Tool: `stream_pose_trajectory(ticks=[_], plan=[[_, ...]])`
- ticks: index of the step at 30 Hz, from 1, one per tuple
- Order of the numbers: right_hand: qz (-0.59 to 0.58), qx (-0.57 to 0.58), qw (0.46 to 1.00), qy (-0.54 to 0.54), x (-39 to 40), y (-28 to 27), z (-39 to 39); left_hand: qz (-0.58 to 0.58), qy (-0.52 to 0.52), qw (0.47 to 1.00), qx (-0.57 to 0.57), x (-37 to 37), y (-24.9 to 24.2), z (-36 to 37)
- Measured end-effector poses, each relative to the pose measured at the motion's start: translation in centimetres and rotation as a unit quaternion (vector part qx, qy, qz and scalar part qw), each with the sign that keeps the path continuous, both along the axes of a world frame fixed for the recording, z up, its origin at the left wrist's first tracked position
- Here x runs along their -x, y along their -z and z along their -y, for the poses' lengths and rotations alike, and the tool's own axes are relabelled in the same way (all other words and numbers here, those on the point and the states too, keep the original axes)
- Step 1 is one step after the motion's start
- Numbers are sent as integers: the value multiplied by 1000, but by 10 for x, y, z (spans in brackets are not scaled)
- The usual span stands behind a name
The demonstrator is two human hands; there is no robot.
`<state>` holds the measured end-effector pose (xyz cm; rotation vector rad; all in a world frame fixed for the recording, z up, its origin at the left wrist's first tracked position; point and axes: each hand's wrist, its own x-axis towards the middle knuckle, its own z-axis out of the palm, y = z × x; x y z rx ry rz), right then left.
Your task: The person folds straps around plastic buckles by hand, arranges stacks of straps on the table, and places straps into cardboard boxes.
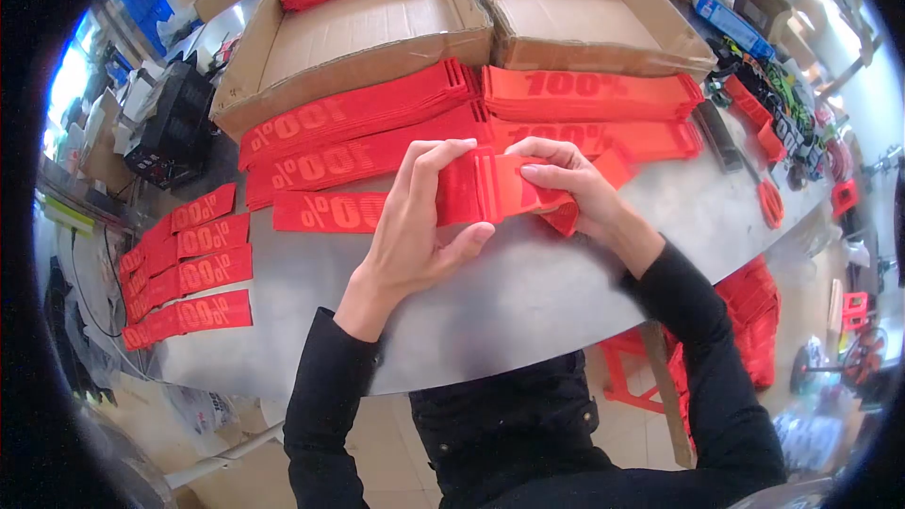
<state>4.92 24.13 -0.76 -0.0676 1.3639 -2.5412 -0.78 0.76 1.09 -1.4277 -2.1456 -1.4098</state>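
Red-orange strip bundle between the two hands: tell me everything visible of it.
The bundle is a layered stack of flat, fabric-looking strips, darker red toward the left hand, brighter orange toward the right hand. Several layer edges show near its middle, and part of a red marking by the right thumb, which lies on top. The left fingers and thumb bracket its far and near edges. Whether it touches the table is unclear.

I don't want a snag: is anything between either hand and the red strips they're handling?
Nothing visible. The right hand pinches the red strips directly, and the left hand has thumb and fingers against them.
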Motion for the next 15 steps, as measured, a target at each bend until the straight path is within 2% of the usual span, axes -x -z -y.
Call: stream_pose_trajectory(ticks=[4, 9, 12, 15], plan=[[13, 41, 999, -28, -1, 4, -5, 33, 24, 999, -5, -2, 5, 0], [7, 26, 999, -27, -3, 5, -2, 34, 35, 999, 1, -5, 9, -1], [-32, -20, 999, -34, -4, 4, 2, 32, 31, 999, -4, -6, 11, -1], [-20, 12, 998, -52, -3, 3, 1, 43, 33, 998, -12, -5, 11, 0]])
